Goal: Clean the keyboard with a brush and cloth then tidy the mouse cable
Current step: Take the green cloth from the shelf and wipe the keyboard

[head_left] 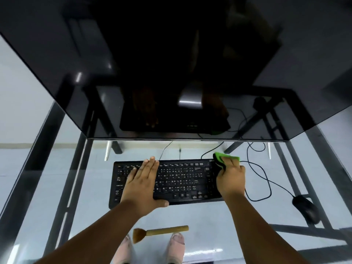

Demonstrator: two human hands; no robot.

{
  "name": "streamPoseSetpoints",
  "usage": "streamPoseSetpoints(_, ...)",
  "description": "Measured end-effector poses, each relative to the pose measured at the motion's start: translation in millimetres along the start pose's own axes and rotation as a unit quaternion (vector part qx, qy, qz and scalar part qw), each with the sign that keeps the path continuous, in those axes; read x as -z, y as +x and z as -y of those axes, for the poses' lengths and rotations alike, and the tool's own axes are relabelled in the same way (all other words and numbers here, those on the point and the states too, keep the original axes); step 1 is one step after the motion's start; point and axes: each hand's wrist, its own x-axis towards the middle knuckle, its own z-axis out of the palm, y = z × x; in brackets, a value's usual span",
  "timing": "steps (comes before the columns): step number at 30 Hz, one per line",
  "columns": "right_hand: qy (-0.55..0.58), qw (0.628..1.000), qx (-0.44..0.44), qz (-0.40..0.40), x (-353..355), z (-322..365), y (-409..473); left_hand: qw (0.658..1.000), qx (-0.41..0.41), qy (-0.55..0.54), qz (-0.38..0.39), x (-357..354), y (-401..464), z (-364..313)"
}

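Note:
A black keyboard [181, 180] lies on a glass desk in front of me. My left hand [142, 181] rests flat on the keyboard's left half, fingers together and pointing away. My right hand [231, 180] presses a green cloth [221, 158] against the keyboard's far right corner. A wooden-handled brush [162, 232] lies on the glass near the front edge, bristles to the left. The black mouse [306, 209] sits at the right, its thin cable [266, 180] looping loosely across the glass between keyboard and mouse.
A large dark monitor [171, 63] leans over the back of the glass desk [228, 221]. Other cables [255, 147] trail behind the keyboard. Through the glass show the desk's metal frame, the pale floor and my feet [177, 242].

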Motion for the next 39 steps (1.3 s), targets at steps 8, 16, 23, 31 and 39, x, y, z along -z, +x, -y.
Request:
streamPoseSetpoints(8, 0.018, 0.981, 0.176, 0.080, -0.1, 24.4, -16.0, 0.995, -0.002, 0.065, 0.073, -0.8, 23.0, -28.2)
streamPoseSetpoints(16, 0.036, 0.999, 0.029, -0.010, 6.9, -20.1, 0.8, 0.989, 0.026, 0.103, 0.099, 3.8, 29.8, -41.1)
streamPoseSetpoints(23, 0.037, 0.983, 0.164, 0.068, 0.3, 20.8, -12.4, 0.989, 0.032, 0.109, 0.099, 4.6, 30.7, -43.6)
streamPoseSetpoints(31, 0.042, 0.996, 0.078, -0.002, 9.9, -6.5, -6.9, 0.988, 0.036, 0.107, 0.106, 5.0, 29.4, -44.3)
streamPoseSetpoints(39, 0.044, 0.980, 0.184, 0.064, 3.8, 4.3, -16.6, 0.990, 0.031, 0.095, 0.097, 4.6, 27.5, -41.4)
